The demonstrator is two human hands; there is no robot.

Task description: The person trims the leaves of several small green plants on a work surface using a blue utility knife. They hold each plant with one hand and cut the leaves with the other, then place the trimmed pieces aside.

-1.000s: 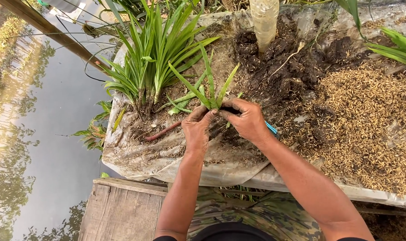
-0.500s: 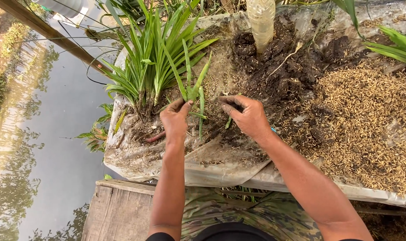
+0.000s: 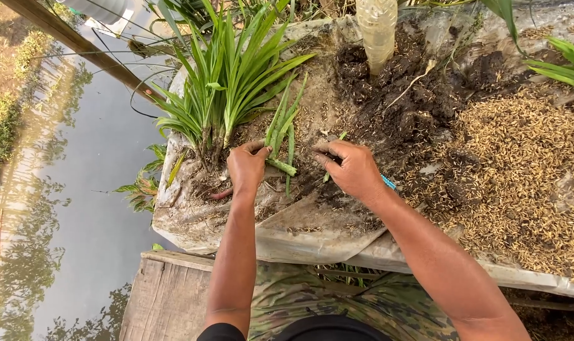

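Soil bed (image 3: 388, 107), one seedling (image 3: 282, 136), left hand (image 3: 246, 169) gripping, right hand (image 3: 353, 170) beside.

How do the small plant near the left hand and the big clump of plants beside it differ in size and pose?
The small plant has few short leaves and leans loosely, its pale base by the left hand; the big clump has many long leaves. The small plant's base lies exposed on the soil; the clump stands rooted and upright, fanning outward. Both have narrow green strap-like leaves.
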